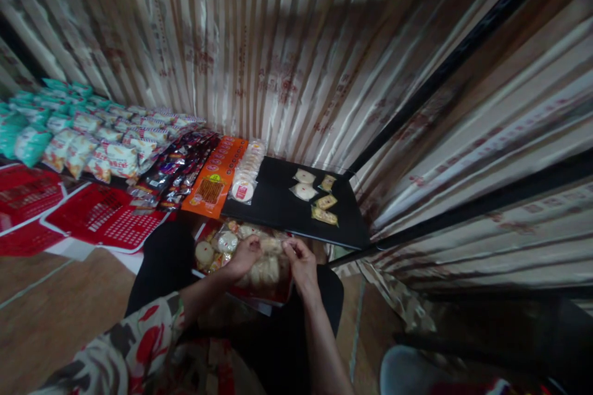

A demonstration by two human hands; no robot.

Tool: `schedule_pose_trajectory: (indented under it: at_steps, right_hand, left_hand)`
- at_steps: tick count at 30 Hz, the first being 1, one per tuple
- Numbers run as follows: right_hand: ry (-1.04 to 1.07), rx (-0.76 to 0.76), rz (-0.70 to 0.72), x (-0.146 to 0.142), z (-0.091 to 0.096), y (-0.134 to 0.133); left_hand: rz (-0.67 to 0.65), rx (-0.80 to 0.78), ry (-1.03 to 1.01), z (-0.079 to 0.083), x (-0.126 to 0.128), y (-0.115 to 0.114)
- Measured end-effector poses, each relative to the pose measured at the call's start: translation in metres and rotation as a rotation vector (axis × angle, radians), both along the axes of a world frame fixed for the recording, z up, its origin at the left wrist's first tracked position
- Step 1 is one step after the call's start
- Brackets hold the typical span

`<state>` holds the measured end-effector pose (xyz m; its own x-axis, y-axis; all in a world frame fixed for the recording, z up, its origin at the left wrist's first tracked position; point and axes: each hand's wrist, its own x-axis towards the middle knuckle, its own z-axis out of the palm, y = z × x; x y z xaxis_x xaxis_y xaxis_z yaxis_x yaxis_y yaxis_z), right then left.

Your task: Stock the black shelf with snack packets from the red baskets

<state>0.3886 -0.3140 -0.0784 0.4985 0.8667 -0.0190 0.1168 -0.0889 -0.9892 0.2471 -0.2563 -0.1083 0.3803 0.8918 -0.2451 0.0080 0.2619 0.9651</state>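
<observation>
Pinched nearly closed, the fingers of the right hand [303, 264] seem to have one end of a clear packet [273, 247]; the left hand [245, 257] curls at its other end, though blur hides whether those fingers grip it. The packet lies between the hands, just above the red box [275, 294] of wrapped round crackers [228, 241]. Working it well would mean holding the film by its edges, with light, even tension, since a hard squeeze could crack what looks brittle inside; keeping low over the box would catch anything that slips. Beyond, on the black table [278, 197], loose yellow packets [325, 215] lie near two pale discs [304, 190], so sleeves and wrists should stay clear of them and of the overlapping row of round packs [250, 166] farther left.
</observation>
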Motion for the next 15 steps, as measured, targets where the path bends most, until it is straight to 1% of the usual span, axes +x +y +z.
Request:
schedule_pose_trajectory:
  at_steps: [3,5,7,9,12,15]
  right_hand:
    - [-0.050,0.045,0.072,-0.003,0.012,-0.005]
    - [-0.068,0.055,0.098,-0.004,0.013,-0.009]
    - [-0.059,0.046,0.110,-0.004,0.012,-0.012]
    - [-0.015,0.036,0.118,-0.003,0.010,-0.013]
    - [0.099,0.039,0.140,-0.001,0.014,-0.013]
    - [0.131,0.045,0.151,0.001,0.021,-0.011]
  left_hand:
    - [0.121,-0.001,-0.072,0.017,0.005,0.006]
    - [0.168,-0.008,-0.134,0.026,0.009,0.009]
    - [0.164,-0.010,-0.191,0.033,0.012,0.011]
    - [0.141,-0.011,-0.249,0.037,0.014,0.014]
    - [0.092,-0.010,-0.301,0.036,0.016,0.020]
    - [0.069,0.007,-0.281,0.035,0.015,0.025]
